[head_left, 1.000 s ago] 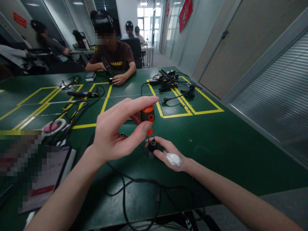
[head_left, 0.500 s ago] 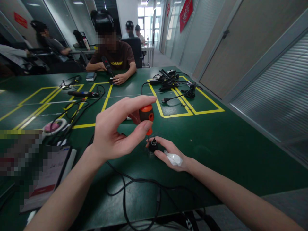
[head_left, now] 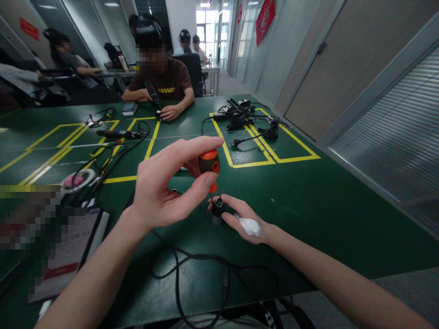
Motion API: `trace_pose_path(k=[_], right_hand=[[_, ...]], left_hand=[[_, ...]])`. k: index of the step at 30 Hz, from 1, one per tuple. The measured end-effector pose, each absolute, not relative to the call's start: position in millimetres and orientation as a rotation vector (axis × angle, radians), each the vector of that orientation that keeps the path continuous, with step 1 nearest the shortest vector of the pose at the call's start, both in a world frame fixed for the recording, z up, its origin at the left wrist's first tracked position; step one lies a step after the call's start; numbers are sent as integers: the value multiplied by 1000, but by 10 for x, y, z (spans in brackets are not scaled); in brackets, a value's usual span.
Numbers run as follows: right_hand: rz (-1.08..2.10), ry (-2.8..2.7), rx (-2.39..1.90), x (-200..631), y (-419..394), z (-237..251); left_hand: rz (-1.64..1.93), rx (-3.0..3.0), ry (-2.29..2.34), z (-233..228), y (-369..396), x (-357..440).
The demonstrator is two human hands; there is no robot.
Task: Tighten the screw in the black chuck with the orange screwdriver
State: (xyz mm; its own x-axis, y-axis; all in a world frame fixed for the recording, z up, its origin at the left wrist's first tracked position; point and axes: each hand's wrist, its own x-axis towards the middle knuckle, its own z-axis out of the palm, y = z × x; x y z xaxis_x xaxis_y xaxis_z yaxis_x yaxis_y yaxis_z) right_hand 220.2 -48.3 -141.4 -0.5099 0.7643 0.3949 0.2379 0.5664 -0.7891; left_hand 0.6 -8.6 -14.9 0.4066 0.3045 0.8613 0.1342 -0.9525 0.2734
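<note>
We see stubby orange-and-black screwdriver handle (head_left: 207, 163): smooth plastic, faint sheen. Thin grey screwdriver shaft (head_left: 211, 197): metal-looking. Small black cylindrical part (head_left: 218, 209): shiny metallic top. Broad green tabletop (head_left: 302, 201): smooth, softly glossy. We read flat yellow strips (head_left: 254, 164) as tape, looping black cables (head_left: 206, 257) as smooth plastic, dark brown T-shirt (head_left: 180, 76) as matt cloth. Crumpled white patch (head_left: 249, 226): creased; material we cannot tell.

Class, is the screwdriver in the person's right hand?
No, the left hand holds the screwdriver, while the right hand holds the small black part.
</note>
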Motion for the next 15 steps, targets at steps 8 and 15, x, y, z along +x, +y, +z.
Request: trace_pose_path(k=[8, 15], right_hand=[[873, -2037, -805, 2200, -481, -1423], [866, -2021, -837, 2175, -475, -1451]], left_hand=[[1604, 2551, 336, -135, -37, 9], [1590, 2502, 368, -151, -76, 14]])
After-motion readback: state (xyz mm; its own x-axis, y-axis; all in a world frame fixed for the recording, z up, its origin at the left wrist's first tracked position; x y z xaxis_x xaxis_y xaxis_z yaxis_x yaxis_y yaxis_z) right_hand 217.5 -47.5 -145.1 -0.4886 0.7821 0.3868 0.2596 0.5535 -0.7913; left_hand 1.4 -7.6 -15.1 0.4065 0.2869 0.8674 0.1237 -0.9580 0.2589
